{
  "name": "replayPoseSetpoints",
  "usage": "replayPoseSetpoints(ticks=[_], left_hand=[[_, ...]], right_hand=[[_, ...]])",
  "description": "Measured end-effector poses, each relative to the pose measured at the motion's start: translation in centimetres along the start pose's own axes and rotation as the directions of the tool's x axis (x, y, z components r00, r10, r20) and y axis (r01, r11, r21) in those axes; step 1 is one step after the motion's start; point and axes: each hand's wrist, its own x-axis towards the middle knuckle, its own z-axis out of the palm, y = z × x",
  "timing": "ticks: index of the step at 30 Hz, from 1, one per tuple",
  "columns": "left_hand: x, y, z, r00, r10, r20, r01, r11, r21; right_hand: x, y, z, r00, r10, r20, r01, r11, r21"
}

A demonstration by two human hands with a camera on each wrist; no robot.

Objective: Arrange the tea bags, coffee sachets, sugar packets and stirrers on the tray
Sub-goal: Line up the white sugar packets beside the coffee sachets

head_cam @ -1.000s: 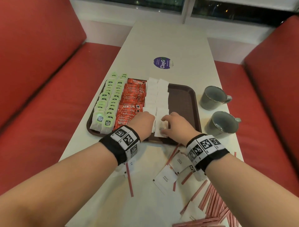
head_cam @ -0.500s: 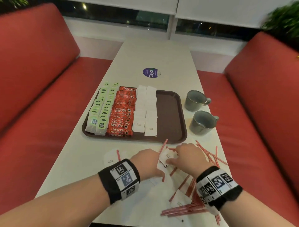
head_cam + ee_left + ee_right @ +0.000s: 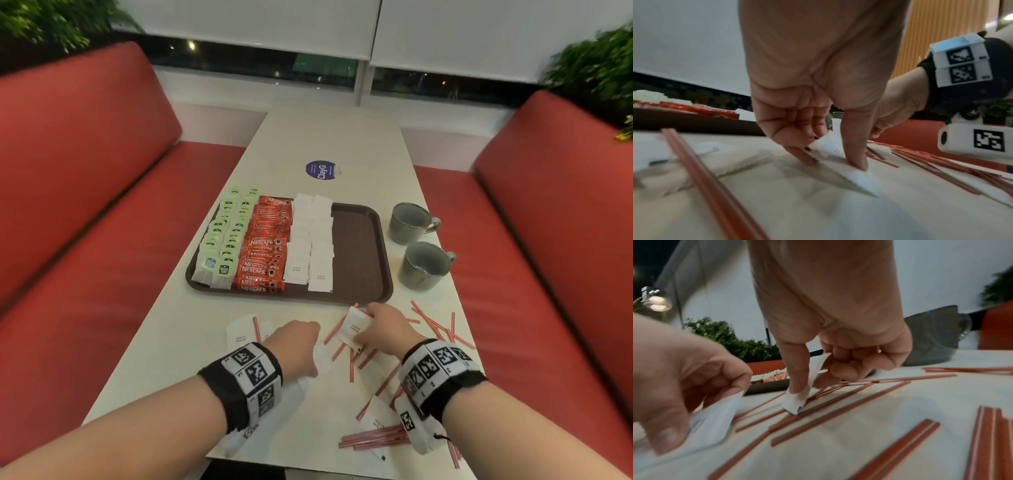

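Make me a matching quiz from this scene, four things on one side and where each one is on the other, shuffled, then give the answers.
Things:
1. tea bags
2. stirrers
3. grey cups
4. coffee sachets

Places:
A. loose on the table, near edge
B. tray, leftmost rows
C. on the table, right of the tray
D. tray, between tea bags and sugar packets

Pairs: 1-B, 2-A, 3-C, 4-D
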Motion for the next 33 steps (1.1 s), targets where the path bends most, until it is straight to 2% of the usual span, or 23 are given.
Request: replayPoseSetpoints(ticks=[4, 7, 9, 11, 15, 17, 19, 22, 25, 31, 33], left_hand=[[0.0, -1.4, -0.6, 0.998, -0.018, -0.054, 0.011, 0.992, -0.128], [-0.4, -2.1, -2.0, 0.994, -0.028, -0.103, -0.010, 0.936, -0.351], [-0.9, -2.2, -3.1, 0.992, -0.029, -0.121, -0.045, 0.822, -0.568], [-1.4, -2.0, -4.0, 0.985, -0.047, -0.163, -0.083, 0.708, -0.702], [-2.1, -1.7, -5.5, 0.972, -0.074, -0.221, -0.154, 0.511, -0.846], [-2.0, -1.9, -6.0, 0.967, -0.101, -0.234, -0.165, 0.451, -0.877], [-1.8, -2.3, -6.3, 0.961, -0.128, -0.246, -0.170, 0.430, -0.887], [-1.5, -3.0, -6.3, 0.954, -0.150, -0.261, -0.170, 0.448, -0.878], [-1.1, -3.7, -6.0, 0.958, -0.153, -0.243, -0.149, 0.459, -0.876], [-0.3, -4.5, -5.7, 0.961, -0.143, -0.235, -0.166, 0.379, -0.910], [0.3, -4.9, -5.7, 0.952, -0.171, -0.254, -0.168, 0.403, -0.900]], right_hand=[[-1.0, 0.6, -1.3, 0.999, -0.049, -0.012, 0.050, 0.975, 0.216], [-1.9, 1.2, -2.3, 0.996, -0.066, -0.060, 0.084, 0.921, 0.380], [-2.4, 1.5, -3.0, 0.993, -0.064, -0.101, 0.105, 0.872, 0.478], [-3.0, 1.5, -3.7, 0.990, -0.082, -0.118, 0.135, 0.816, 0.563], [-4.3, 1.1, -4.4, 0.980, -0.163, -0.114, 0.195, 0.681, 0.706], [-4.6, 0.7, -4.4, 0.976, -0.199, -0.087, 0.194, 0.616, 0.764], [-4.7, 0.3, -4.2, 0.968, -0.244, -0.054, 0.192, 0.587, 0.787], [-4.4, -0.8, -3.6, 0.958, -0.286, -0.021, 0.187, 0.567, 0.802], [-3.7, -2.2, -3.2, 0.957, -0.288, -0.015, 0.167, 0.512, 0.843], [-2.1, -3.9, -2.8, 0.957, -0.289, 0.034, 0.111, 0.470, 0.876], [-1.7, -4.4, -2.9, 0.953, -0.296, 0.059, 0.085, 0.452, 0.888]])
